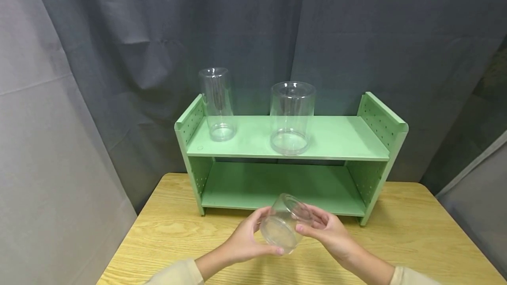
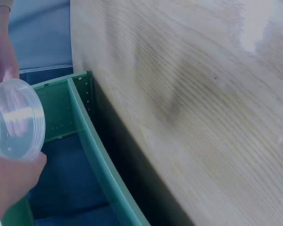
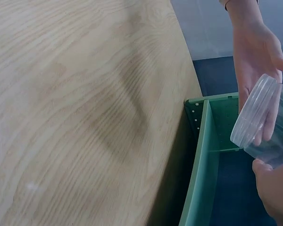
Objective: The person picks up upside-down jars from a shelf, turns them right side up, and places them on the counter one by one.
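A short clear plastic jar (image 1: 282, 228) is held tilted between both hands, over the table in front of the green shelf (image 1: 253, 157). My left hand (image 1: 247, 241) grips its left side, the thumb along the lower end and the fingers at the upper left. From the other side my right hand (image 1: 334, 236) holds it, thumb on the near wall and fingers behind. The left wrist view shows the round ridged end of the jar (image 2: 18, 120). In the right wrist view, the left hand's fingers show through the jar wall (image 3: 280, 127).
A tall narrow clear cylinder (image 1: 218, 104) stands at the left of the upper shelf, and a wider clear cylinder (image 1: 292, 118) stands near its middle. The shelf's raised side panels (image 1: 384, 118) bound it. Below lies a wood-grained table (image 1: 170, 228); a dark grey curtain (image 1: 356, 34) hangs behind.
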`<state>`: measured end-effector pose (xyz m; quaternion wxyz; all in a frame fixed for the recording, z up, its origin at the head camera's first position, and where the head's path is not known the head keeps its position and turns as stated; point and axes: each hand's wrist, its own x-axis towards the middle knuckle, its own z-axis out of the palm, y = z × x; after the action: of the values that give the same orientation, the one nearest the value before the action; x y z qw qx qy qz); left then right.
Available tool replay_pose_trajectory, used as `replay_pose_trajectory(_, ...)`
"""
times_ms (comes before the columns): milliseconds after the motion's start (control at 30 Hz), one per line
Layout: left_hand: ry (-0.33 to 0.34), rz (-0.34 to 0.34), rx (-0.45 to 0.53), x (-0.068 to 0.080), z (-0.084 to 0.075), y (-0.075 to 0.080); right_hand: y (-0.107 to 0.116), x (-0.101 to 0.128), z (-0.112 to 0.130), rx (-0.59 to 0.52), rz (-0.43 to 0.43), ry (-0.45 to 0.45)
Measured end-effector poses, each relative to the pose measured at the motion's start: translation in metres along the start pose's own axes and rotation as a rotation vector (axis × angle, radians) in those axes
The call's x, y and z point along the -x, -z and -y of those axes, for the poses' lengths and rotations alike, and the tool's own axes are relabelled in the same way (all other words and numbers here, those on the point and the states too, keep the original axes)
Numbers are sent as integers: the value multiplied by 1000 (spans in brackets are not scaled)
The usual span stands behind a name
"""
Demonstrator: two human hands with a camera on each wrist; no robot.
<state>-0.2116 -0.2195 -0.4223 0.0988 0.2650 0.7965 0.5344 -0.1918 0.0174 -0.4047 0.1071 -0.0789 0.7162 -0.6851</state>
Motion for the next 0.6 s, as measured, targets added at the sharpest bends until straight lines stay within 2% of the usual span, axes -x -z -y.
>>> replay_pose_trajectory(133, -6, -47, -29, -1, 1, -4, -1, 0, -2, -29, 33, -6)
replay_pose_trajectory(367, -64, -156, -69, -2, 0, -5, 0, -2, -5, -92, 122, 18)
replay_pose_trajectory(500, -79, -163, -114, -4, -1, -1, 2, -4, -5, -99, 152, 25)
replay_pose_trajectory(600, -79, -153, -144, -6, -2, 3, 5, -4, -5, -48, 143, 34)
